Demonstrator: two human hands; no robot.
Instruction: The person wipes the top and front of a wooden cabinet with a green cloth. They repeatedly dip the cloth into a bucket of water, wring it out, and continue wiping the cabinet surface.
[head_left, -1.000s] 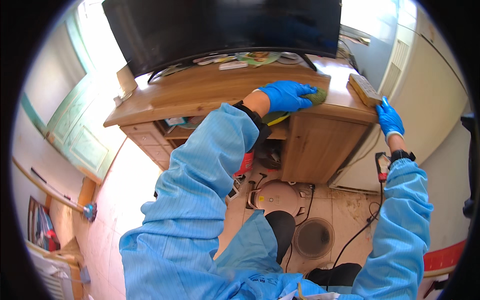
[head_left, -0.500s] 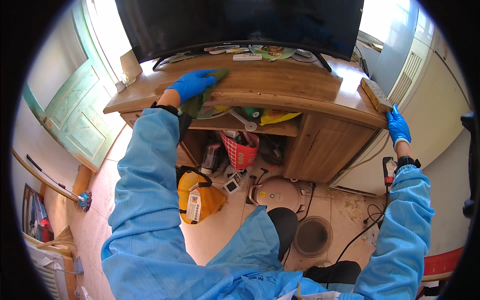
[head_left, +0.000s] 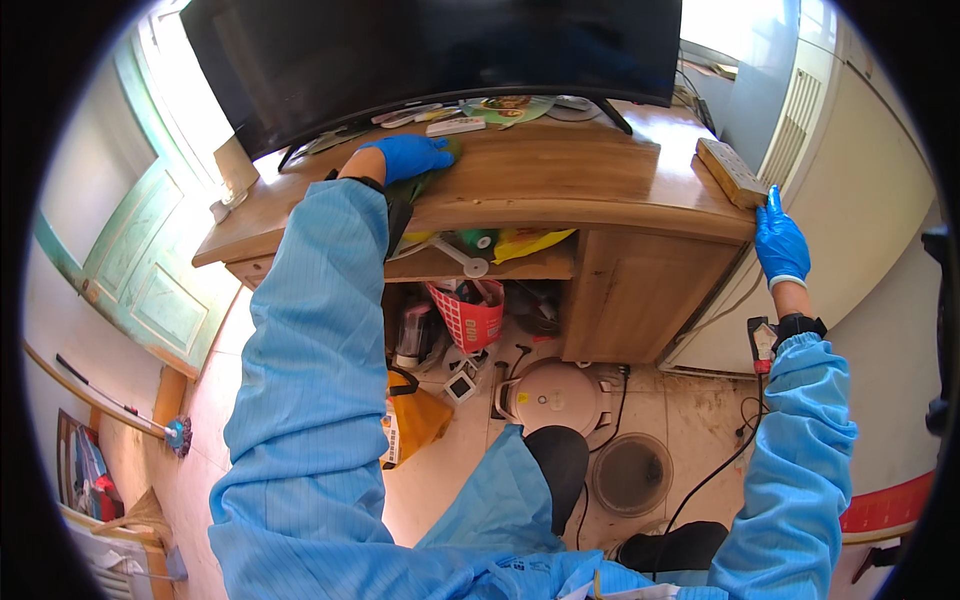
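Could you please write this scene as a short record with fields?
Left hand: blue-gloved, holding a green cloth on the wooden cabinet
Right hand: blue-gloved, at the cabinet's right edge, by the near end of the power strip; grip unclear
On top: television, white remote control
Lower opening: red basket
Floor: yellow bag, round pinkish appliance

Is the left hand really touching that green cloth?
Touching. The head view shows the left hand lying right on the green cloth, which sticks out around it with no gap between them.
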